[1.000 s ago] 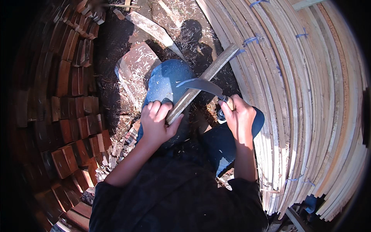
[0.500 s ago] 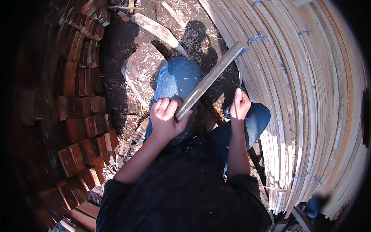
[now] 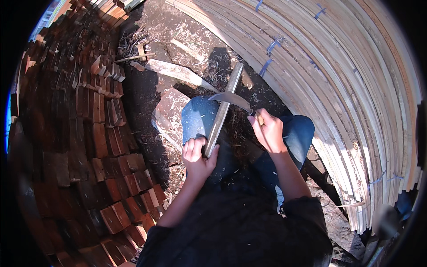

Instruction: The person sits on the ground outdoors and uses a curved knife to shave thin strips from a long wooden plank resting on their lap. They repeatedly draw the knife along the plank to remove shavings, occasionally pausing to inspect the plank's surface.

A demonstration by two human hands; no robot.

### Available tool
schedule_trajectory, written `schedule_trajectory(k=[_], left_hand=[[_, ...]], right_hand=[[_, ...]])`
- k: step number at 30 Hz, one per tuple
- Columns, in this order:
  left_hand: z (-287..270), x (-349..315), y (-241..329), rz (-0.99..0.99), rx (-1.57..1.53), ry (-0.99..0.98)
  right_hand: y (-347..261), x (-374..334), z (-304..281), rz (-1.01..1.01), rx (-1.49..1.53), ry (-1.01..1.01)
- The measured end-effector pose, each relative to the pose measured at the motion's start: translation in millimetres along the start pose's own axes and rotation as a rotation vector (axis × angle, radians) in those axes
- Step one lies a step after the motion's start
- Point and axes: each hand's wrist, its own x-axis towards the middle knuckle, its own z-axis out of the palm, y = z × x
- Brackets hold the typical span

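Note:
My left hand point(image 3: 197, 159) is closed round the near end of a wooden stick point(image 3: 217, 125), which slants up and away beside my left knee. In my right hand point(image 3: 268, 130) is the handle of a curved blade, a sickle-like knife point(image 3: 235, 98). The blade reaches leftward across the upper half of the stick; whether its edge touches the wood I cannot tell. Most of the handle is hidden by my fingers. Both of my knees point(image 3: 198, 116) are bent, in blue jeans dotted with wood bits.
Stacked reddish-brown wood blocks point(image 3: 100, 138) rise on the left. Long pale wood strips point(image 3: 329, 93), tied with blue bands, lie in bundles on the right. A flat wood slab point(image 3: 171, 109), a pointed board point(image 3: 178, 72) and shavings lie on the ground ahead.
My right hand has brought the knife up and left, so its blade now crosses the stick. The stick stands steeper. The whole view has turned and shifted.

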Motion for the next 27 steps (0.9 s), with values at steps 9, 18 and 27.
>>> schedule_trajectory(k=[9, 18, 27], left_hand=[[3, 0, 1, 0.005, -0.009, 0.025], [-8, 3, 4, 0.028, -0.088, 0.006], [-83, -36, -14, -0.533, -0.131, -0.586]], right_hand=[[132, 86, -94, 0.512, -0.086, 0.425], [114, -9, -63, 0.411, 0.126, 0.176], [115, 4, -62, 0.438, 0.231, 0.099]])
